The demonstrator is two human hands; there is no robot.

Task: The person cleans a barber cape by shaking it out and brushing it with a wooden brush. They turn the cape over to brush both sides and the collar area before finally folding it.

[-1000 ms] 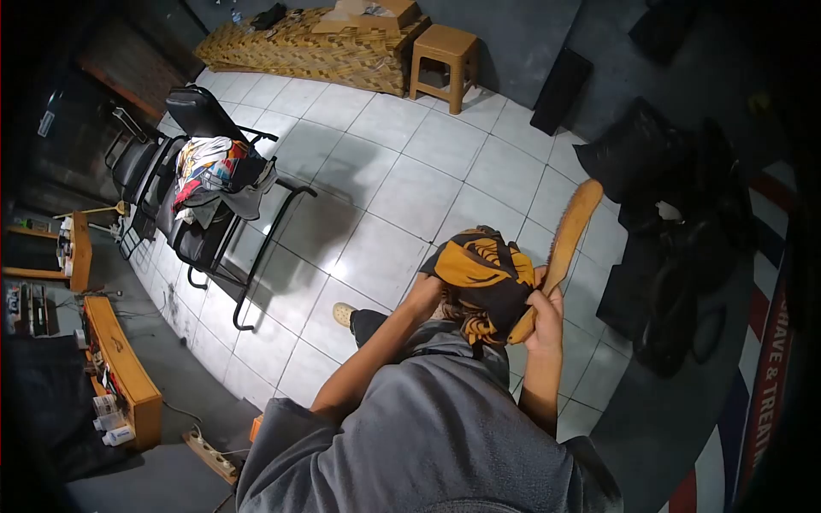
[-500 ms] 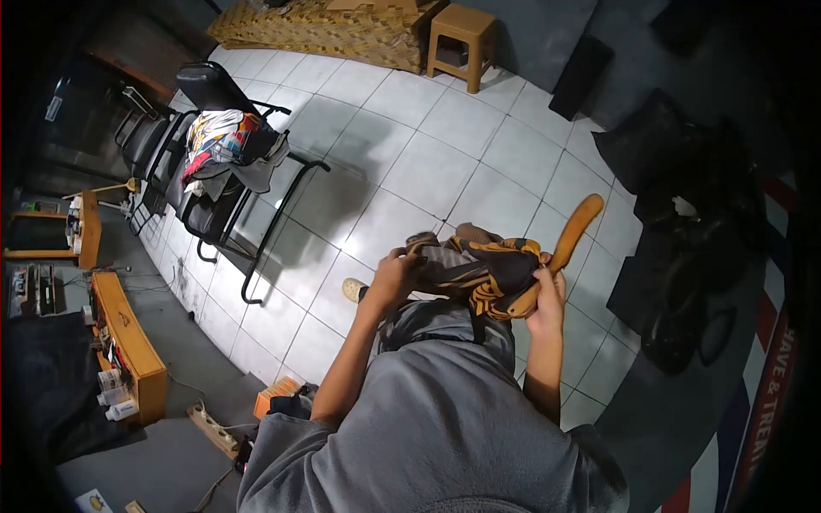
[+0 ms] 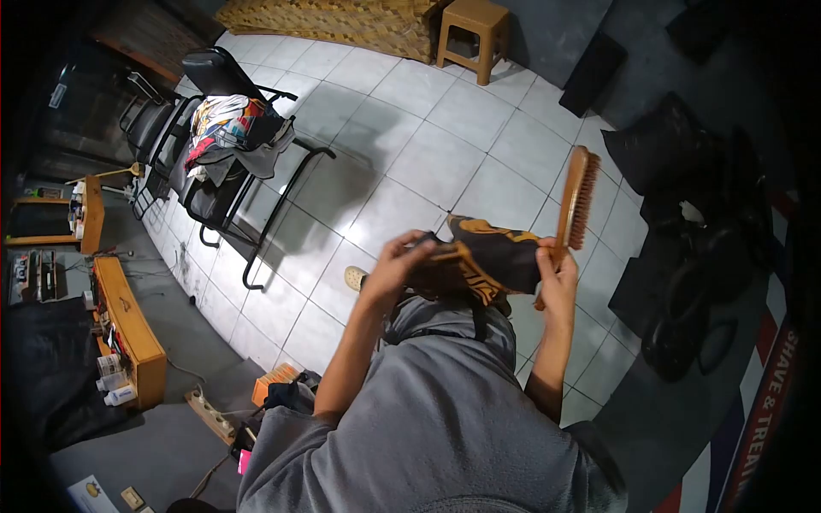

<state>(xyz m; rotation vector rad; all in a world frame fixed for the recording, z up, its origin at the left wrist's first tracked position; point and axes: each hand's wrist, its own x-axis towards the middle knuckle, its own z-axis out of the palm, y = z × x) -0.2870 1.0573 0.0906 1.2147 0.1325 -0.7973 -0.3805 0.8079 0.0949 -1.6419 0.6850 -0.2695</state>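
Black-and-orange cloth (image 3: 511, 256): held up between both hands, in front of the person's grey top (image 3: 453, 402) and over the tiled floor (image 3: 410, 201); one corner points upward just right of the left hand (image 3: 398, 268), and the folds hide its full shape.
Cloth handling: probably light, soft and limp, likely to sag or bunch wherever it is not supported; hardly fragile. Opposite edges look the best places to hold, keeping the stretch between them fairly flat.
Left hand: fingers bent and thumb near them, seemingly closed on the cloth's left end; the fingertips are partly hidden, so the exact pinch cannot be told.
Right hand (image 3: 556, 275): closed, with the brush (image 3: 573, 201) handle gripped low and the cloth's right edge apparently pinched along with it.
Brush placement: nearly upright, its head above the right hand, bristles facing right, away from the cloth; the handle's end shows below the fingers.
Brush handling: likely stiff, fairly light and perhaps a little slick along the wood; the narrow handle seems the place to grip, clear of the bristles.
Black chair (image 3: 210, 72): well apart at left, bearing a heap of multicoloured fabric (image 3: 227, 126).
Plastic stool (image 3: 474, 20): near the far wall.
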